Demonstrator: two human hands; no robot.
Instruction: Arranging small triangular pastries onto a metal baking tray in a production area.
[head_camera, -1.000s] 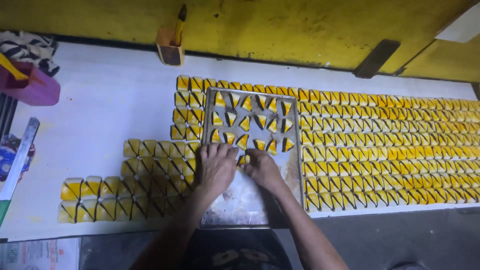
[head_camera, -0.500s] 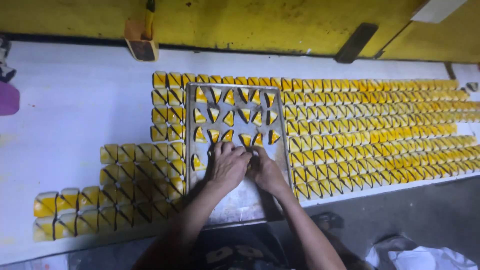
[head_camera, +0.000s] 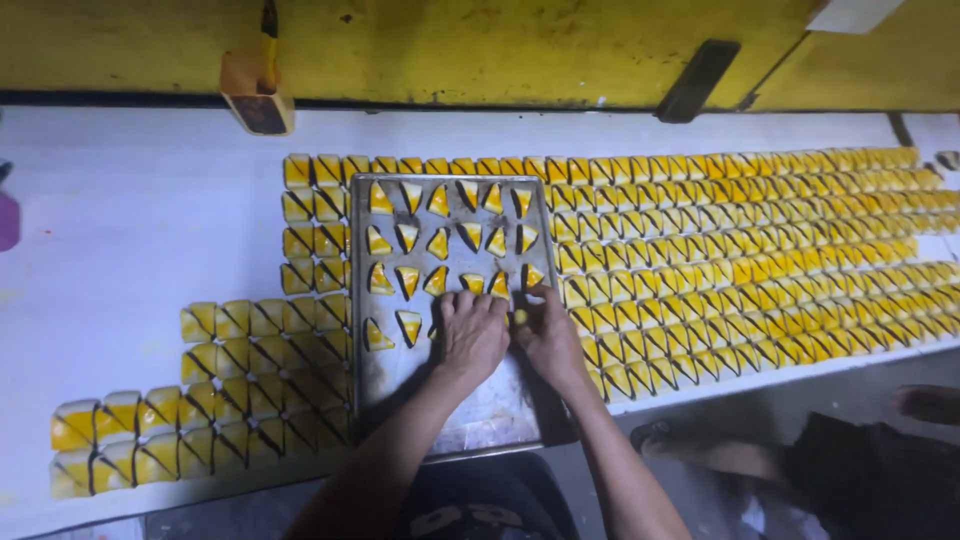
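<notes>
yellow wedges (head_camera: 440, 243) on metal tray (head_camera: 500, 410) — left hand (head_camera: 472, 335), right hand (head_camera: 548, 338) side by side, palms down

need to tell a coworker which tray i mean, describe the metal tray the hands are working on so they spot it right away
On the long white table under the yellow wall, find the flat, dull grey metal tray at the near edge. Both the left hand and the right hand rest on it. Unlike the tightly packed wrapped yellow wedges around it, its yellow triangular pieces sit spaced apart in rows, and its near part is bare.

Food workshop, rows of yellow wedges (head_camera: 760, 250), metal tray (head_camera: 450, 400)
</notes>
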